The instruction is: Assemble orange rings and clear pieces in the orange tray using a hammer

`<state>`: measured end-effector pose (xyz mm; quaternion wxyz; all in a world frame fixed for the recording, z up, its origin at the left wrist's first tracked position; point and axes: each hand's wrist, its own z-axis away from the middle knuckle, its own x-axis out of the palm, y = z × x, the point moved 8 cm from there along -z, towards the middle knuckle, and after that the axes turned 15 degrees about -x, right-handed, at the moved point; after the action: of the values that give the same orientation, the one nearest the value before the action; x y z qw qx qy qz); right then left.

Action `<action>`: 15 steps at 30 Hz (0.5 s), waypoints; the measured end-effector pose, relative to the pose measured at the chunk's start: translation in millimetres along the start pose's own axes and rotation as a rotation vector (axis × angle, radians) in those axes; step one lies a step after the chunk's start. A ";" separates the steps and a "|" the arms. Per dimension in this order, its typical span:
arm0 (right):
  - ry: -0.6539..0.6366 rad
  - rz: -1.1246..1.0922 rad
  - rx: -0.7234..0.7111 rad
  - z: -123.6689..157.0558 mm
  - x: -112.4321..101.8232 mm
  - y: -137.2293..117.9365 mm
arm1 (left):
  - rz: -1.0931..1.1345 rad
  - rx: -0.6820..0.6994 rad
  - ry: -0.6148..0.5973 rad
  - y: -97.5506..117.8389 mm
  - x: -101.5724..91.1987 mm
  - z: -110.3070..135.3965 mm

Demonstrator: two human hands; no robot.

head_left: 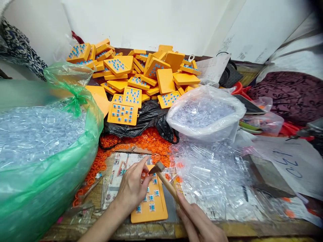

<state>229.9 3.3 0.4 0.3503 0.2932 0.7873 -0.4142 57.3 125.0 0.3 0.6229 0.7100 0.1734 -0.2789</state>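
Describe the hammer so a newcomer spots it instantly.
Big green bag at left; right of it, at the front, lies a yellow panel. Over that, the right hand holds the hammer. Unlike the clear pieces nearby, it has a wooden handle and metal head.

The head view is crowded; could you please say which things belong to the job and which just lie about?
In the job: hammer (right hand), yellow panel (beneath left hand), probably orange rings, clear pieces.

Lying about, apparently: maroon cloth, handwritten paper.
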 end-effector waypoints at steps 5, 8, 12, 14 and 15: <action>0.159 -0.176 0.301 22.2 11.6 35.9 | -0.074 -0.001 0.118 -8.5 -19.2 -14.1; 0.255 -0.326 0.506 35.7 18.9 53.7 | -0.205 0.002 0.251 -21.1 -43.4 -39.3; 0.321 -0.439 0.588 38.3 21.1 56.7 | -0.297 -0.007 0.241 -34.0 -54.0 -66.6; 0.328 -0.456 0.572 36.0 20.5 53.9 | -0.322 0.001 0.216 -35.1 -51.9 -71.4; 0.333 -0.456 0.561 35.0 19.7 52.6 | -0.330 0.002 0.203 -35.4 -50.4 -72.9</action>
<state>268.7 2.1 -53.2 0.0232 0.2581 0.7346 -0.6270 9.9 207.5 8.3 0.5475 0.6969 0.3491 -0.3044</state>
